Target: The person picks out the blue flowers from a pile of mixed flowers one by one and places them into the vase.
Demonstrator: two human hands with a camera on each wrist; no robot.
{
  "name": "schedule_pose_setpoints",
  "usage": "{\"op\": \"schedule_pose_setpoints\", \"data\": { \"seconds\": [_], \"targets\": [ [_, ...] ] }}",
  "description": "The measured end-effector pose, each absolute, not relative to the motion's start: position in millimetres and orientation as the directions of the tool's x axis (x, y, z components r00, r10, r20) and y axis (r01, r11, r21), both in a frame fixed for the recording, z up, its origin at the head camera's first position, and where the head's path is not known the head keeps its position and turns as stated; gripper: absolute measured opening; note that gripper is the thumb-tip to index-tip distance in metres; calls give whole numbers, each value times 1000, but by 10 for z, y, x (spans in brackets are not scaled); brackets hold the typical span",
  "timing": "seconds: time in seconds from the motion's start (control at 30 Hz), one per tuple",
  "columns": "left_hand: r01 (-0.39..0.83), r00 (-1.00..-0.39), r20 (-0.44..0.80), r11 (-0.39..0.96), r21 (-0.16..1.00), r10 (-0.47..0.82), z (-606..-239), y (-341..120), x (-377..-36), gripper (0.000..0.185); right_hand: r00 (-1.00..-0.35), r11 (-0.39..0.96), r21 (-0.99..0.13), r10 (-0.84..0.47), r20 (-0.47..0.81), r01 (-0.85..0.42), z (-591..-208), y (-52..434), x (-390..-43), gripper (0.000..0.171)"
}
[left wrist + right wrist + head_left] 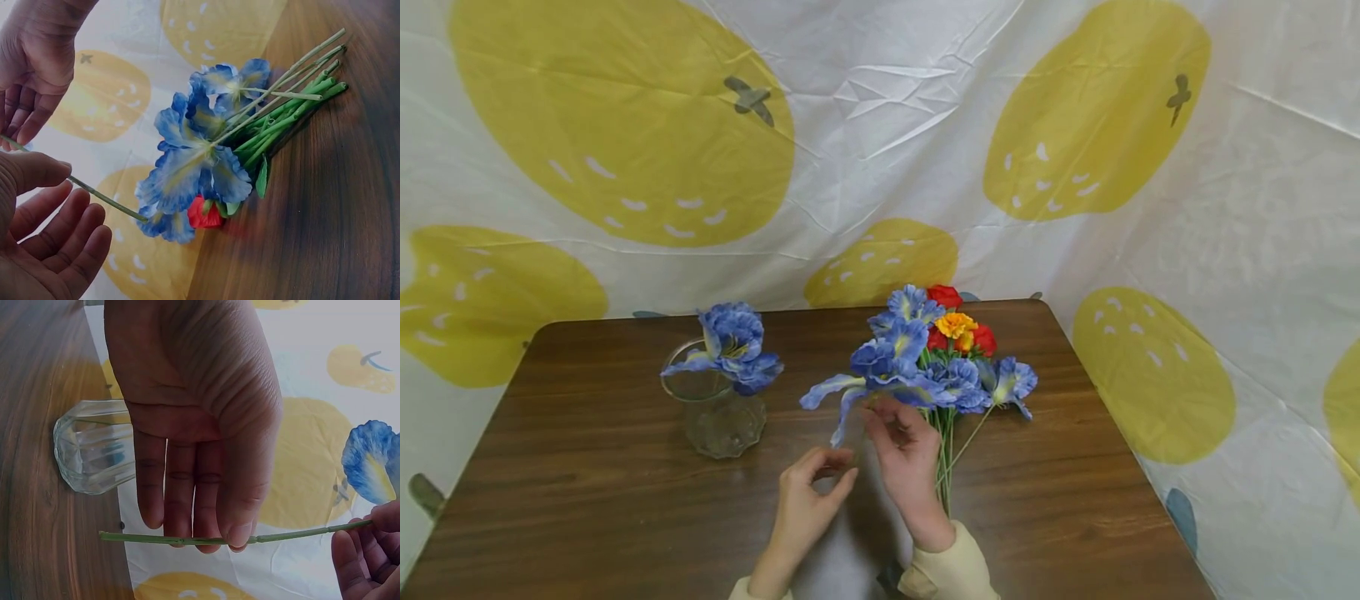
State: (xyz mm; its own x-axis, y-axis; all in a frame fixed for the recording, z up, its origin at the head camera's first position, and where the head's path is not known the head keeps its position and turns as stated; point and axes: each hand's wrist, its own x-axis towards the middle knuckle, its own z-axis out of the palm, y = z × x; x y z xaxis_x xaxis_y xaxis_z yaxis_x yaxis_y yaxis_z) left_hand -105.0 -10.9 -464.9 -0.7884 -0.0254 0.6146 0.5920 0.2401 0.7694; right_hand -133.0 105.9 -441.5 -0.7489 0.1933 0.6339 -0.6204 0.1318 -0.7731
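Between my hands is a blue artificial iris [850, 385], its petals blue with pale yellow. My right hand [908, 454] pinches its stem just below the bloom. Lower down the green stem [144, 538], my left hand [812, 500] pinches it between thumb and fingers, and the cut end sticks out past them. A clear glass vase [722, 425] stands to the left of my left hand, with blue irises [733, 333] leaning over its rim. Right behind my right hand, a bunch of blue irises [958, 383] lies on the table, stems toward me.
Red flowers [983, 340] and orange flowers [955, 325] lie among the bunch at the far side. The dark wooden table [587, 500] meets a white cloth [880, 167] printed with yellow fruit behind it and on the right.
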Motion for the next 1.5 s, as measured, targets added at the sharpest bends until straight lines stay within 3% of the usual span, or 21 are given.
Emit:
{"op": "schedule_pose_setpoints", "data": {
  "seconds": [0.63,1.27,1.5],
  "targets": [
    [585,-790,612,257,769,-35,-4641,-121,-1034,21,-768,140,-789,182,614,-598,-4388,1038,-1301,5],
    [569,-801,598,263,779,-38,-4658,-160,-1015,20,-759,159,-769,132,638,-619,-4439,1033,-1302,13],
    [587,-790,613,257,768,-27,-4931,-178,-1103,22,-767,172,-775,123,630,-608,-4426,1026,-1291,10]
  ]
}}
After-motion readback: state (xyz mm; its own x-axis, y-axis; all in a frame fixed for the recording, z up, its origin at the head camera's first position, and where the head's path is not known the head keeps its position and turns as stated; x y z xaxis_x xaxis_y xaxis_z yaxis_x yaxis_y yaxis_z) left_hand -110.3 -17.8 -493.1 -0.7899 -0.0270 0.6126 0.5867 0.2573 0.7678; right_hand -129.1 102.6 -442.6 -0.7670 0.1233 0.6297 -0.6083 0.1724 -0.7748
